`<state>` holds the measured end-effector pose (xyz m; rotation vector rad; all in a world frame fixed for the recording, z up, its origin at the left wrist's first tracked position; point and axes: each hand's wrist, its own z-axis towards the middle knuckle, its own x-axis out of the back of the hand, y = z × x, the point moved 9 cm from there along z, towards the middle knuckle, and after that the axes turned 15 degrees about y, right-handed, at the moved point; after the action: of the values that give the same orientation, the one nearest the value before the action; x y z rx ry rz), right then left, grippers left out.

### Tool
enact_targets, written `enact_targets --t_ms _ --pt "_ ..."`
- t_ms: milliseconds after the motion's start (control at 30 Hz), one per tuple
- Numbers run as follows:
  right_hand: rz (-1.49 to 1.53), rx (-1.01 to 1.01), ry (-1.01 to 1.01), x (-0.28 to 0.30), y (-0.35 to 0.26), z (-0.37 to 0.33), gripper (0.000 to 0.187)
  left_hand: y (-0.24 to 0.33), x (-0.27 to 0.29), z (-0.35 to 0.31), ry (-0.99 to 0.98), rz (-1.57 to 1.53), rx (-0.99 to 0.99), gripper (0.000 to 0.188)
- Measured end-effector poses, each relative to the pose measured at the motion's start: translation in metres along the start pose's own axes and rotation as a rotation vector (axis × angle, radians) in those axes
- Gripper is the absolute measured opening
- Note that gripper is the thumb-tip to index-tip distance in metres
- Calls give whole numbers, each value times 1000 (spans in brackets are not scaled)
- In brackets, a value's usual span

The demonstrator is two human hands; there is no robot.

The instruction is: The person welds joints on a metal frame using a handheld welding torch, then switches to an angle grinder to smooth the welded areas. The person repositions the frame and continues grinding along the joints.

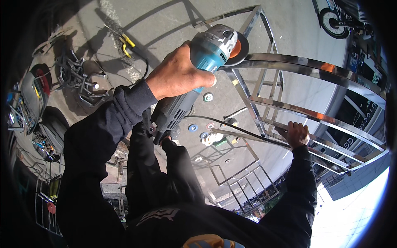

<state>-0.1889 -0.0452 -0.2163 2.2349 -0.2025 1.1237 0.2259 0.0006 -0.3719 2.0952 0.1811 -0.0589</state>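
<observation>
A teal and black angle grinder (213, 50) is in my left hand (178, 76), the fingers wrapped round its body behind the metal gear head. Its round disc (244, 50), with an orange centre, sits against or right beside the end of a curved bar on a shiny metal frame (304, 62); I cannot tell if they touch. Whether the disc spins is not clear. My right hand (297, 134) is closed round one of the lower bars of this frame, which stands tilted at the right. A dark cable (231, 122) runs past below the grinder.
On the concrete lie several grinding discs, among them a blue one (193, 127), and a white cloth (211, 139). A yellow-handled clamp (127, 42) with a cable lies at upper left. Bent metal parts (78, 78) are piled at left. A motorcycle (334, 22) stands at far right.
</observation>
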Motion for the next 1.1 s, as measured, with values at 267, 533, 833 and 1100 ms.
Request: enact_targets --t_ms 267,533,833,1100 --pt "-3 -13 5 -3 3 -1 58 -44 13 -11 53 -9 156 53" --pt "24 -21 -10 -4 2 -1 58 10 -4 -4 54 55 -37 50" --pt "23 -27 36 0 0 0 54 57 -29 7 -97 -75 -123 40" --pt "-8 9 74 1 -7 1 55 6 -1 0 179 -81 40 31"
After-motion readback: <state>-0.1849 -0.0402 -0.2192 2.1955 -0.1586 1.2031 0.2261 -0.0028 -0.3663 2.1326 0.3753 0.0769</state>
